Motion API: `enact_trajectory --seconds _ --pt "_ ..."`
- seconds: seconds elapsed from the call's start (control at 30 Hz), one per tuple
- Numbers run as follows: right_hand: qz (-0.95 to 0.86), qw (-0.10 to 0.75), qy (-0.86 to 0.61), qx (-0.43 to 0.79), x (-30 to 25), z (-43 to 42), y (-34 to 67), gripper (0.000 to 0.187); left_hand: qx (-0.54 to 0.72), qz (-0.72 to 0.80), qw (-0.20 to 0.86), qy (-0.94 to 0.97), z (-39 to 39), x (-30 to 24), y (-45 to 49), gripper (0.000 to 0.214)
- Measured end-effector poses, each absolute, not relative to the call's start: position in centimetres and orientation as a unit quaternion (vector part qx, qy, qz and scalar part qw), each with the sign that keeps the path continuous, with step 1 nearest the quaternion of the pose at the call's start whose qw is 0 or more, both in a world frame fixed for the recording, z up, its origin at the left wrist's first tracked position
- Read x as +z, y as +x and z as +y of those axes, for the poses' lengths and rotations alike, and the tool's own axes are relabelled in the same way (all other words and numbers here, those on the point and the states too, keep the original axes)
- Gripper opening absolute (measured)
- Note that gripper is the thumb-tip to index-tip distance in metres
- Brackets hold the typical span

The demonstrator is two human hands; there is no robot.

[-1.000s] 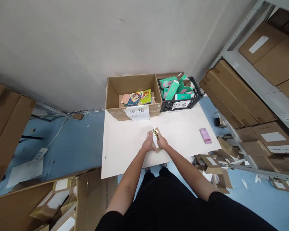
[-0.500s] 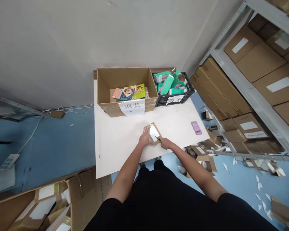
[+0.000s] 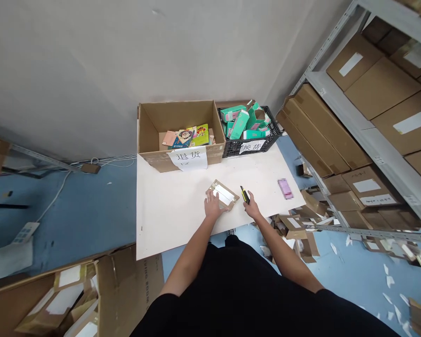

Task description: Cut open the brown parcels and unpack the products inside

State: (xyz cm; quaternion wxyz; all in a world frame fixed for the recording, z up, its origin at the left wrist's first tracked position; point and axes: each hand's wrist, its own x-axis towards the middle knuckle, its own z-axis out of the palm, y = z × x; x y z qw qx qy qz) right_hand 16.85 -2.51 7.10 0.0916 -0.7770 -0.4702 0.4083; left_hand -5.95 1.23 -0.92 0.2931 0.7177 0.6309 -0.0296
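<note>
Head view: left hand (image 3: 212, 206) spread on a parcel (image 3: 224, 194) slanting lengthwise down-right; just right of it, right hand (image 3: 252, 207) grips a cutter (image 3: 244, 194)

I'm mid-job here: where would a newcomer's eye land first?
Probably on the bright green boxes heaped in the black crate at the back of the table, beside an open carton of colourful booklets. Nearer, the left hand lies on a taped parcel; right of it, the right hand has a black-and-yellow cutter in its grip.
</note>
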Motion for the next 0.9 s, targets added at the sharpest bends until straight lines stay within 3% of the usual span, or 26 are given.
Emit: enact_trajectory --seconds 0.17,0.3,0.47,0.6,0.73,0.9 --pt "-0.481 0.047 -0.795 0.366 3.4 1.5 14.9 0.071 -0.004 0.703 0.277 0.655 -2.2 -1.6 -0.8 0.129" --pt "-0.510 0.053 -0.790 0.336 2.0 4.3 14.6 0.068 -0.021 0.721 0.271 0.637 -3.9 -1.6 1.0 0.109" --pt "-0.479 0.123 -0.773 0.398 1.1 5.7 18.6 0.057 -0.021 0.702 0.239 0.670 -3.2 -0.6 0.2 0.078" --pt "-0.415 0.207 -0.721 0.515 0.6 4.3 22.5 0.032 -0.026 0.650 0.261 0.714 -1.1 -0.6 0.2 0.077" --pt "-0.399 0.148 -0.676 0.602 0.8 2.8 24.1 0.025 -0.050 0.642 0.282 0.711 -0.3 -1.4 0.9 0.074" --pt "-0.476 0.058 -0.653 0.587 1.8 2.8 23.4 0.020 -0.053 0.642 0.281 0.711 -0.6 -2.0 0.9 0.077"
